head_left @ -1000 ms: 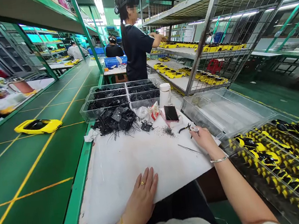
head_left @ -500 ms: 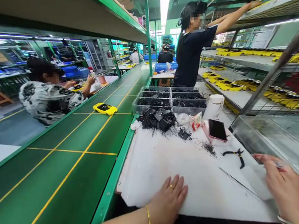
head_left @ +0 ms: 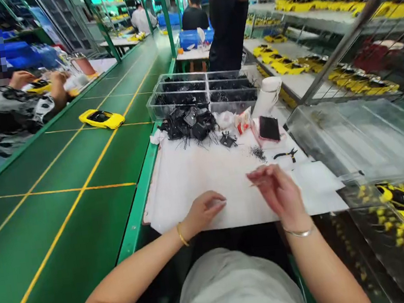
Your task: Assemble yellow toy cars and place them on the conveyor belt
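Note:
My left hand (head_left: 204, 211) rests near the front edge of the white-covered table (head_left: 186, 176). Its fingers are loosely curved, with nothing visible between them. Over the front right part of the table is my right hand (head_left: 280, 193), its fingers drawn together and pointing left. Whatever they may pinch is too small and blurred to name. Beyond it lie black-handled pliers (head_left: 287, 155) and a scatter of tiny black pieces (head_left: 258, 152). Farther back are a heap of black parts with thin wires (head_left: 193, 123) and a single such part (head_left: 228, 139).
A clear divided bin (head_left: 181, 107) stands behind the heap. Near it are a phone (head_left: 269, 128) and a white cup (head_left: 268, 94). On the green conveyor (head_left: 59, 225) at left sits a yellow toy car body (head_left: 101, 119). A clear tray (head_left: 368, 142) borders the right side.
The view has tilted downward. My right hand has moved left from the right edge to over the sheet. My left hand, flat before, now has curved fingers. The thin metal tool is out of sight.

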Demonstrator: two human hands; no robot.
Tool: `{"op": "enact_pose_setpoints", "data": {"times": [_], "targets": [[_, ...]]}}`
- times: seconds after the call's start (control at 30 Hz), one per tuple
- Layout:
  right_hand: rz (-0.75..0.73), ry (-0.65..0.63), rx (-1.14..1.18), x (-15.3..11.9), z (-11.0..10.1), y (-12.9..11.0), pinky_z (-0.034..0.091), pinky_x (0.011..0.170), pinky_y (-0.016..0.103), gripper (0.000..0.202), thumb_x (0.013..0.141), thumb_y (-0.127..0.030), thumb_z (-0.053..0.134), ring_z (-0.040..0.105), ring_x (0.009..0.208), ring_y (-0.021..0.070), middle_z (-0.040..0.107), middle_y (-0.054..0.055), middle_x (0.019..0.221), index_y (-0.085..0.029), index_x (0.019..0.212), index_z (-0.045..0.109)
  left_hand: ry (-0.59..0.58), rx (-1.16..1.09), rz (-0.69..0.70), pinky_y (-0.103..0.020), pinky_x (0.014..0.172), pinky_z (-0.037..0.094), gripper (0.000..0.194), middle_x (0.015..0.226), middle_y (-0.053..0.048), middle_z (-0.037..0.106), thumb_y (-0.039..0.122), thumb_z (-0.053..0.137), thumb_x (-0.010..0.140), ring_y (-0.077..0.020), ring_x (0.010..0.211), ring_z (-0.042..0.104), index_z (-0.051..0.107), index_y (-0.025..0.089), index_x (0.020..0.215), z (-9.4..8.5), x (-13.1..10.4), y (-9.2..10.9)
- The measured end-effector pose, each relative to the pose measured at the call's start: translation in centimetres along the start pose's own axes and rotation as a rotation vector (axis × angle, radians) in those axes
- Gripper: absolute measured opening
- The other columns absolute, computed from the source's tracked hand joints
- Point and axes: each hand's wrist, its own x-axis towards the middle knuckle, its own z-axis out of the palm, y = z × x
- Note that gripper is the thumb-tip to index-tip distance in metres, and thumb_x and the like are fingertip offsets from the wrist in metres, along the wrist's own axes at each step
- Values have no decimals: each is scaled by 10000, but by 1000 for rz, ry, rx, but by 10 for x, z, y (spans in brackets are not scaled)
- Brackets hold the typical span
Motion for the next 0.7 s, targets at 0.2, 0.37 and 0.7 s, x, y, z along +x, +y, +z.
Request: {"op": "enact_pose_setpoints", "data": {"times": [0.2,0.37,0.7], "targets": [[381,-57,396,-23,50,57,504,918,340,317,719,-463,786,638,823,157,620,-13,758,-201,663,618,29,-161,-61,-299,883,458,363,967,-70,684,496,642,818,-164,919,609,674,161,952,-2,3,7],[414,-100,406,-29,49,59,533,782,316,346,777,-456,743,445,554,85,451,-41,618,-192,645,563,5,-53,-83,-251,672,363,328,693,0,566,455,600,840,-101,684,471,617,148,726,6,-2,6],[249,-66,152,-2,-40,42,519,748,340,291,769,-485,686,459,648,145,414,4,656,-219,750,571,177,-130,-194,-243,699,408,332,743,-22,647,461,760,705,-116,726,552,664,144,680,-47,10,48]]}}
